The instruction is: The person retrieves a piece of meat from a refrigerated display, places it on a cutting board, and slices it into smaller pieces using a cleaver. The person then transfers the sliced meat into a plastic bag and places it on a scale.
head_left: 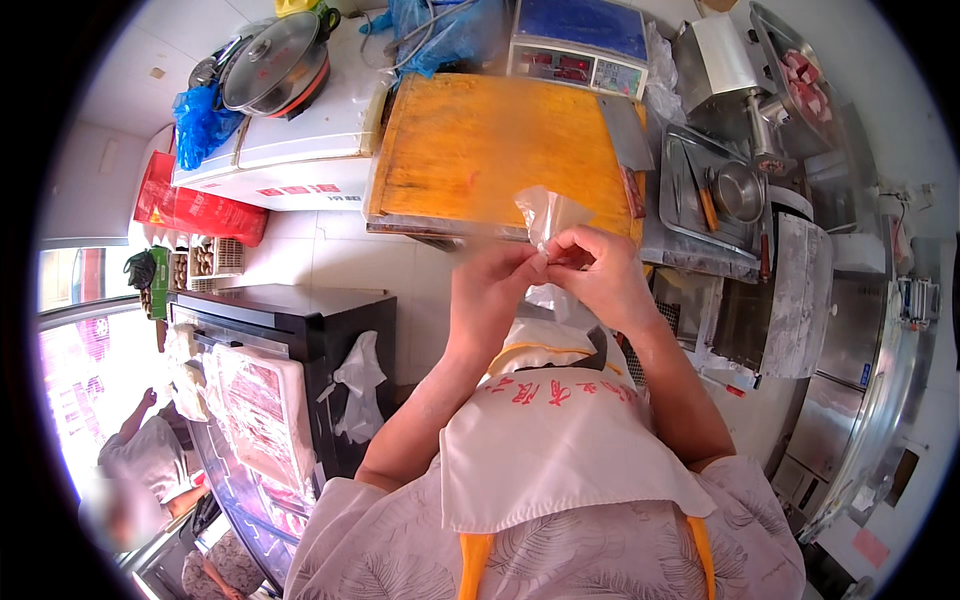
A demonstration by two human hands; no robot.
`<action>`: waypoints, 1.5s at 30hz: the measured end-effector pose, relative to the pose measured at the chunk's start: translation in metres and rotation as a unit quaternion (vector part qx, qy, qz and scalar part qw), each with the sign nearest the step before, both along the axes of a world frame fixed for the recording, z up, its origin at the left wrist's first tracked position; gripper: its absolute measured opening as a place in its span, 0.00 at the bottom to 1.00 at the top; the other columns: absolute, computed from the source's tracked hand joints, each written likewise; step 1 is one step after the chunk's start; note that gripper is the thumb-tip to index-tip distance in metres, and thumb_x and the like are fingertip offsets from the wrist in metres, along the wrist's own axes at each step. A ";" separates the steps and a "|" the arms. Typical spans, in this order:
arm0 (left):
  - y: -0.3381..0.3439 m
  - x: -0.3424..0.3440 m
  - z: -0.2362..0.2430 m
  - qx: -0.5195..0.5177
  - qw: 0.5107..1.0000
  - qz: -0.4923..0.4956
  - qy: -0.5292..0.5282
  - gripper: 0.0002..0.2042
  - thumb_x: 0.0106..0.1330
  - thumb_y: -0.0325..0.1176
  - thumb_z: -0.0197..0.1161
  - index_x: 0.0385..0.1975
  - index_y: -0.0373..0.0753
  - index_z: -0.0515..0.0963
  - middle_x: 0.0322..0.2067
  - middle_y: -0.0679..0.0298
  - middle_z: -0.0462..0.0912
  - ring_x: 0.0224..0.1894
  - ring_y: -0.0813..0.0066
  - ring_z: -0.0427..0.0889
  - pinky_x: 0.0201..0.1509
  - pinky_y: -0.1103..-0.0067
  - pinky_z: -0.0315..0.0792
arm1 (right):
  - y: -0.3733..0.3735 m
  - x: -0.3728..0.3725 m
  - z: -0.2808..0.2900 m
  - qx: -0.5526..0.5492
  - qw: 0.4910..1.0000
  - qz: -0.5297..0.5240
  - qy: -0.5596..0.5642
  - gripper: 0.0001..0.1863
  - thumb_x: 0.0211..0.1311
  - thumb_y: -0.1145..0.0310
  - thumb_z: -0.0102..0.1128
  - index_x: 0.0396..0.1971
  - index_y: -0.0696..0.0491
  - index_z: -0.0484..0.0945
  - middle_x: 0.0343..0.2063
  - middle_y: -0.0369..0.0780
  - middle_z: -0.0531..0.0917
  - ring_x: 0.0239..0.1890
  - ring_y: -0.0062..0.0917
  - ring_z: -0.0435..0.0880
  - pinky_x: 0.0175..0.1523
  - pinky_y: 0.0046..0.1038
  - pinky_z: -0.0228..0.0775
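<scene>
In the head view my left hand (497, 277) and my right hand (602, 275) meet in front of my apron (560, 470), both pinched on a crumpled clear plastic bag (548, 208). Part of the bag stands up above my fingertips and part hangs below; the spot they grip is mostly hidden by the fingers. Just beyond my hands lies a wooden cutting board (460, 140), with a cleaver (624, 135) at its right edge.
A scale (575, 40) sits behind the board, a lidded pan (275, 65) at back left. Right are a tray (680, 200) with tools and bowl, and a metal grinder (720, 70). A black display cabinet (330, 300) stands left; other people (150, 460) are at lower left.
</scene>
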State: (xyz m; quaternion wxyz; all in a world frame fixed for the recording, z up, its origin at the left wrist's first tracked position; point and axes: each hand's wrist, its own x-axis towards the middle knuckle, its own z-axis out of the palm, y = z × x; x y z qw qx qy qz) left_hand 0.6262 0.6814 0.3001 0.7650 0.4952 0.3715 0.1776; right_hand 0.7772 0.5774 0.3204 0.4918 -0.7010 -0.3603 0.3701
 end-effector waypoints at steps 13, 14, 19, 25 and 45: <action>0.004 0.008 -0.017 -0.073 0.995 -0.032 -0.057 0.09 0.74 0.28 0.68 0.43 0.27 0.85 0.37 0.58 0.90 0.40 0.71 0.89 0.53 0.74 0.83 | -0.021 0.032 -0.036 -0.040 0.924 -0.025 0.380 0.07 0.67 0.72 0.72 0.42 0.57 0.85 0.36 0.34 0.86 0.38 0.19 0.84 0.47 0.23 0.76; 0.005 0.008 -0.016 -0.076 0.995 -0.037 -0.057 0.09 0.74 0.28 0.68 0.43 0.27 0.85 0.37 0.57 0.90 0.40 0.71 0.89 0.53 0.74 0.83 | -0.022 0.032 -0.038 -0.027 0.914 -0.023 0.405 0.07 0.68 0.72 0.71 0.42 0.56 0.85 0.36 0.33 0.86 0.39 0.19 0.83 0.47 0.22 0.76; 0.005 0.009 -0.021 -0.026 0.997 -0.056 -0.045 0.09 0.74 0.29 0.66 0.41 0.27 0.85 0.35 0.59 0.89 0.38 0.75 0.87 0.49 0.78 0.80 | -0.025 0.030 -0.038 -0.004 0.895 -0.006 0.446 0.07 0.69 0.73 0.69 0.44 0.56 0.83 0.39 0.33 0.85 0.43 0.19 0.82 0.50 0.24 0.75; 0.007 0.013 -0.018 0.011 0.996 -0.086 -0.009 0.07 0.73 0.27 0.67 0.41 0.28 0.86 0.35 0.60 0.89 0.38 0.76 0.87 0.49 0.78 0.81 | -0.020 0.024 -0.024 0.030 0.949 0.012 0.312 0.09 0.71 0.73 0.67 0.47 0.58 0.82 0.40 0.34 0.85 0.45 0.19 0.83 0.51 0.26 0.76; 0.045 0.042 -0.095 -0.062 0.992 0.011 -0.106 0.02 0.81 0.30 0.54 0.47 0.44 0.72 0.32 0.69 0.79 0.21 0.87 0.64 0.22 0.85 0.56 | -0.133 0.065 -0.101 0.253 0.780 -0.127 0.559 0.09 0.75 0.74 0.60 0.50 0.54 0.73 0.40 0.36 0.80 0.41 0.21 0.79 0.45 0.23 0.73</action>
